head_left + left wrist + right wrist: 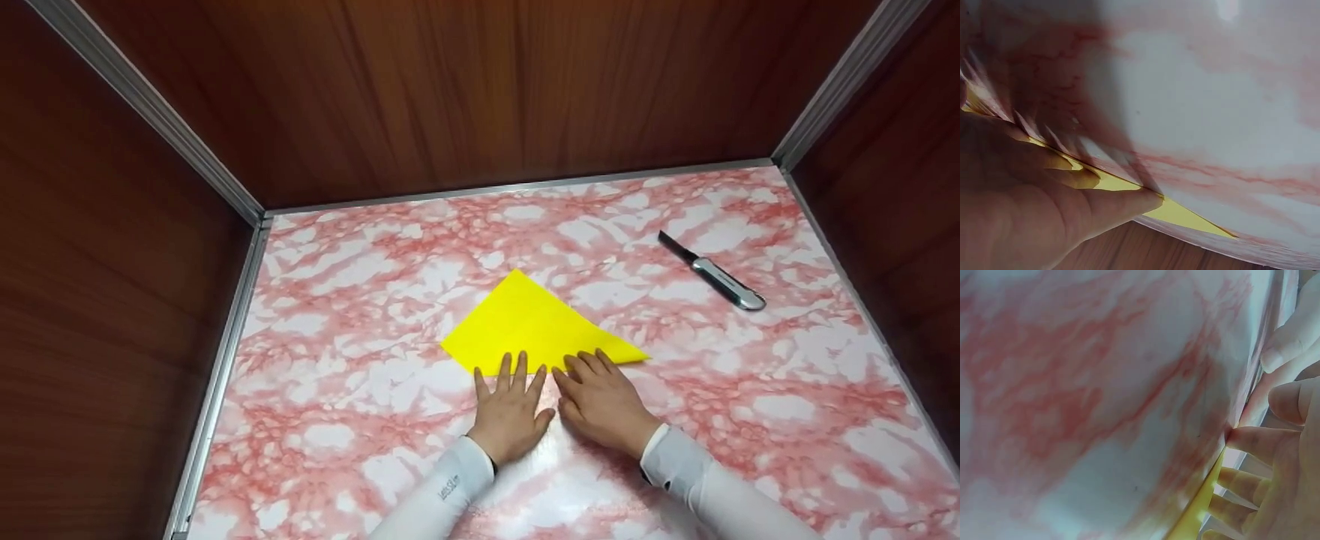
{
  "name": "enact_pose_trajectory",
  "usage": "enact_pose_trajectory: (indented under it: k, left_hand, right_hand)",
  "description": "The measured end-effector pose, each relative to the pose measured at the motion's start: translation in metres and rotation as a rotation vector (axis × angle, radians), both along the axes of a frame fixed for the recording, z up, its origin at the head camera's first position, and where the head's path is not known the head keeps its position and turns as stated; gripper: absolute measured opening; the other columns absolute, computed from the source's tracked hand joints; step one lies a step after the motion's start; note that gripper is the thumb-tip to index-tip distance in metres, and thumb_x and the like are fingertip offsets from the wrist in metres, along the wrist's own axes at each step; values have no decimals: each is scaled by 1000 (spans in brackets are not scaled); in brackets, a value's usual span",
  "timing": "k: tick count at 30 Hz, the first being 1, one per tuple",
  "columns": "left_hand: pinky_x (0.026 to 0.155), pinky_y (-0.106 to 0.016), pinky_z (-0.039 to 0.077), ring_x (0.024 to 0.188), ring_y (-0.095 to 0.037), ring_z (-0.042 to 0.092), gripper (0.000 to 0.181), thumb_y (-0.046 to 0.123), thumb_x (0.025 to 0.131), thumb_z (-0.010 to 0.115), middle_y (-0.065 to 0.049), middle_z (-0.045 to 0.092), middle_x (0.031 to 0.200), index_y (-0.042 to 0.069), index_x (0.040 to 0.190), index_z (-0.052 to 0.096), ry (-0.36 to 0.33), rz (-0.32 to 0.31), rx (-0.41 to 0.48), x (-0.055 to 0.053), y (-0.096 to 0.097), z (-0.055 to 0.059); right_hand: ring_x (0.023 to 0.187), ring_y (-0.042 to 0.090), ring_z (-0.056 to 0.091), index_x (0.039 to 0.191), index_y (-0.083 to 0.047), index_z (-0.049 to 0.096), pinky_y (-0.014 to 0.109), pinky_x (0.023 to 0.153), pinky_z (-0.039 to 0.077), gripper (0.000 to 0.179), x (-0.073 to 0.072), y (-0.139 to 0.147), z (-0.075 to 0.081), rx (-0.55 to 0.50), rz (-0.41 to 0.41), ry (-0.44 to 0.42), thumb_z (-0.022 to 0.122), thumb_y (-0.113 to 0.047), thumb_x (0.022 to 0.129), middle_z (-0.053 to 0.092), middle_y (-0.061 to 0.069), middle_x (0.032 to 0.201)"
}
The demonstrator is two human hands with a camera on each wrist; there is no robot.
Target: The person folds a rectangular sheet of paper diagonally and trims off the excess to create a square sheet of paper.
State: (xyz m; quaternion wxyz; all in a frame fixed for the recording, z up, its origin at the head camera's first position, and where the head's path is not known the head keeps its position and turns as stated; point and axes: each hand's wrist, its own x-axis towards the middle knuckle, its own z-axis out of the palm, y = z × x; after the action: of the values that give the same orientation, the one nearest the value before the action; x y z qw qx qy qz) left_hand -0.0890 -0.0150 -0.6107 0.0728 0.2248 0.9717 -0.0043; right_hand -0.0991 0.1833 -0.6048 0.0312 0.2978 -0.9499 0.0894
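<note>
A yellow sheet of paper [517,319] lies folded on the table, one corner pointing away and a narrow tip out to the right. My left hand [510,416] rests on its near edge with straight, spread fingers. Beside it, the right hand [606,401] presses the same edge with its fingertips, fingers slightly bent. In the left wrist view the paper [1185,216] shows under the fingers as a thin strip. The right wrist view has the paper's edge [1199,512] below the fingertips. Much of the paper is out of sight in both wrist views.
A utility knife [724,285] with a black blade lies to the right, beyond the paper. The table [337,300] has a red and white marbled top. Dark wood panels [487,97] with metal edging stand at the back and both sides.
</note>
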Motion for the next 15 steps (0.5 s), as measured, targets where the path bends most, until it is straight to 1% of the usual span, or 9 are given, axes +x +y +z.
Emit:
enact_pose_trajectory:
  k: [4,6,10,13,15]
  left_hand:
    - [105,-69,13,145,-37,11,72,64,98,27,-14,15,160,22,156,25,-1,-15,-15,0,1,2]
    - [109,-63,12,146,-35,11,73,63,98,26,-16,14,160,18,156,25,-7,-30,-8,0,2,2]
    - [114,-52,11,146,-30,11,76,61,99,26,-15,14,160,9,155,24,-28,-73,20,-1,1,2]
    - [114,-51,12,147,-27,10,76,60,100,24,-12,13,161,7,155,22,-38,-90,30,-1,0,2]
    - [113,-55,10,147,-25,8,77,61,100,23,-11,11,161,8,155,20,-45,-85,32,-1,0,2]
  right_hand:
    - [128,38,41,135,-10,59,55,111,20,47,0,1,-1,1,-3,-1,53,-35,96,52,16,135]
    - [128,38,41,135,-10,59,56,111,20,47,1,1,-2,-7,-4,-3,53,-35,96,52,16,135]
    - [127,39,42,134,-9,60,56,110,21,46,2,0,-1,-30,2,-2,55,-34,95,53,18,135]
    - [127,40,43,133,-8,61,57,109,22,46,2,0,-1,-39,7,8,57,-33,94,53,18,134]
    - [127,40,43,133,-8,61,57,110,22,47,2,0,-1,-34,7,9,56,-34,95,53,18,134]
